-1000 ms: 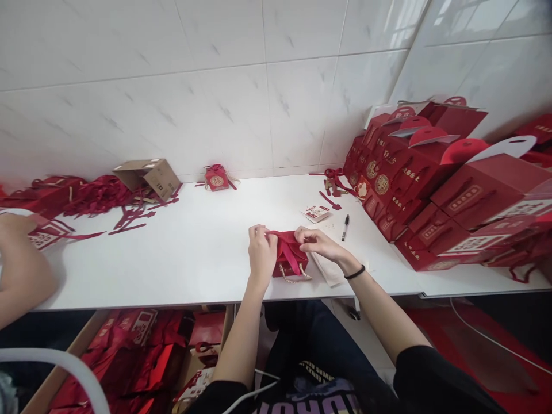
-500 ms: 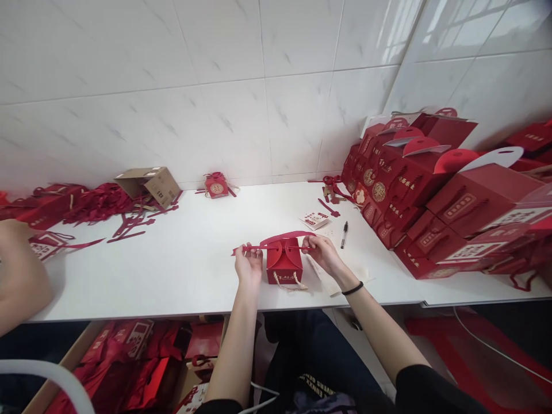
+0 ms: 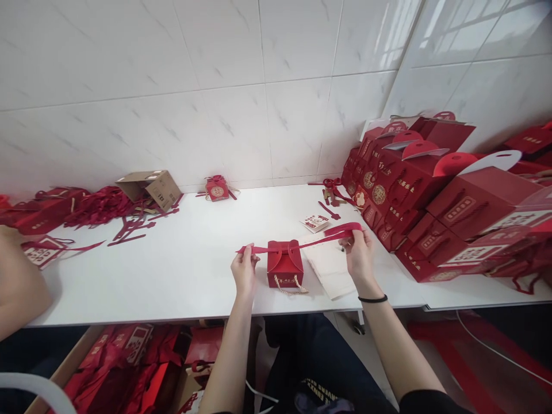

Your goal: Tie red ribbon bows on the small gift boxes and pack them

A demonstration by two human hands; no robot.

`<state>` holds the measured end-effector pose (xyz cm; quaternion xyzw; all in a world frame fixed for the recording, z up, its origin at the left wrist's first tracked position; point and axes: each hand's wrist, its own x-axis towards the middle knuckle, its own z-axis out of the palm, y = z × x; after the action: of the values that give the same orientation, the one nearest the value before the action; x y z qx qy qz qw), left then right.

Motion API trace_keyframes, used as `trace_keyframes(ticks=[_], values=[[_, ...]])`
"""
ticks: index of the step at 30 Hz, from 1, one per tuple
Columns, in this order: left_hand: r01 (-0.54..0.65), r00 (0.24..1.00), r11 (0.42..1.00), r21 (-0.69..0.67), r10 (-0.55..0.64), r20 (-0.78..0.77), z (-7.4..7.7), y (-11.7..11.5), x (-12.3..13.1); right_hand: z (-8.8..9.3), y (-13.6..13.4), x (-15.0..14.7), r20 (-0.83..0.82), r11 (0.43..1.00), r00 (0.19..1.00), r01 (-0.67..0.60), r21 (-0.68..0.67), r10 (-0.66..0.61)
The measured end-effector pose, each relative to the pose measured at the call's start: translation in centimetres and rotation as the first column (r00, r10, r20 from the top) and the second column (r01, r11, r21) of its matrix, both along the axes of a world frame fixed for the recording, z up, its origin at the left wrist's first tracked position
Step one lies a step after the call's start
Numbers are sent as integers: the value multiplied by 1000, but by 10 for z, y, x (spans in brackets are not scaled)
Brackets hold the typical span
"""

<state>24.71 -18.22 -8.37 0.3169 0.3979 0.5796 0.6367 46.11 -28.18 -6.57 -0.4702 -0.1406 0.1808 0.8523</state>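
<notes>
A small red gift box with a twisted cream cord handle on its front stands on the white table before me. A red ribbon runs across the box top, seemingly through the flaps there. Left of the box, my left hand pinches one end of the ribbon. My right hand grips the other length, out to the right above a sheet of cream paper. The ribbon is stretched between both hands, and its right part is folded over in a loop.
Stacked red gift boxes fill the right side. At the back stands another small red box. A brown carton and piled ribbons lie back left. Another person's arm rests at the left edge. Below is a carton of red boxes.
My right hand has moved right, away from the box, drawing the ribbon out with it. My left hand has stayed nearly in place, holding its end.
</notes>
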Motion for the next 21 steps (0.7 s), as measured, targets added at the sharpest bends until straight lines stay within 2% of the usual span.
trace_keyframes(ticks=[3, 6, 10, 15, 18, 21], values=[[-25, 998, 999, 39, 27, -54, 0, 4, -4, 0, -7, 12, -58, 996, 995, 85, -7, -85], [-38, 996, 994, 98, 46, -81, 3, 11, -13, -2, -14, 23, -87, 997, 994, 72, 0, -72], [-27, 997, 994, 104, 19, 73, 13, 23, -28, -3, -25, 29, -132, 999, 990, -40, 10, 41], [54, 947, 984, 170, -105, 304, 25, 36, -50, -5, -37, 23, -148, 971, 959, -236, 45, 240], [85, 937, 974, 209, -149, 314, 28, 42, -61, -7, -41, 18, -137, 935, 925, -351, 43, 354], [60, 971, 971, 233, -111, 211, 29, 45, -67, -9, -42, 16, -120, 924, 917, -381, 17, 380]])
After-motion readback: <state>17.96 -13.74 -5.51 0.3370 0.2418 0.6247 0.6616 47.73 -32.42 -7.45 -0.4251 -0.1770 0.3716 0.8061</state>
